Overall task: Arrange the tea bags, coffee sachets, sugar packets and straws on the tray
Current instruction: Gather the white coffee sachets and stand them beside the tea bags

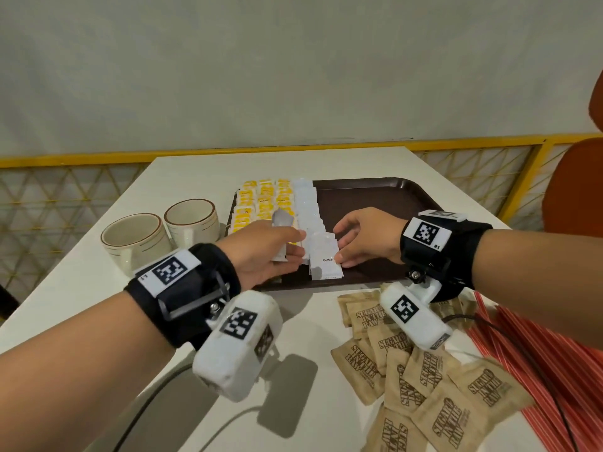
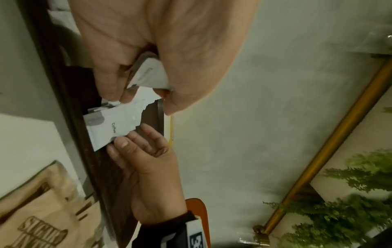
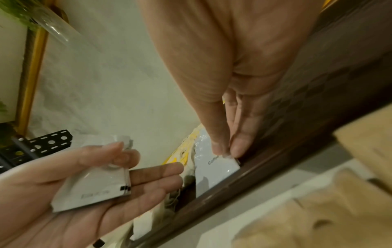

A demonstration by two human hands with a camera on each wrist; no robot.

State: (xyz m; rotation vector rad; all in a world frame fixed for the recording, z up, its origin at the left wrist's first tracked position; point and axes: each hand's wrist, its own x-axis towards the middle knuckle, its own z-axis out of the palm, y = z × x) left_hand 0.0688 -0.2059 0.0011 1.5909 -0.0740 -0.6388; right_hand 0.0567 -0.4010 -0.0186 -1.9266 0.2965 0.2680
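Note:
A brown tray (image 1: 375, 203) holds yellow tea bags (image 1: 261, 200) at its left end and, beside them, a column of white coffee sachets (image 1: 306, 203). My left hand (image 1: 295, 247) hovers over the tray's near left and grips a small stack of sachets (image 1: 282, 220) between thumb and fingers, as the right wrist view shows (image 3: 95, 184). My right hand (image 1: 339, 246) pinches the right edge of the nearest sachet (image 1: 324, 259), marked "Coffee", which lies flat on the tray (image 3: 216, 171). Brown sugar packets (image 1: 424, 380) lie loose on the table in front of the tray. Red straws (image 1: 538, 353) lie at the right.
Two cream cups (image 1: 137, 243) (image 1: 192, 220) stand left of the tray. An orange chair (image 1: 577, 190) is at the far right. Cables (image 1: 156, 396) trail from the wrist cameras across the near table. The right half of the tray is bare.

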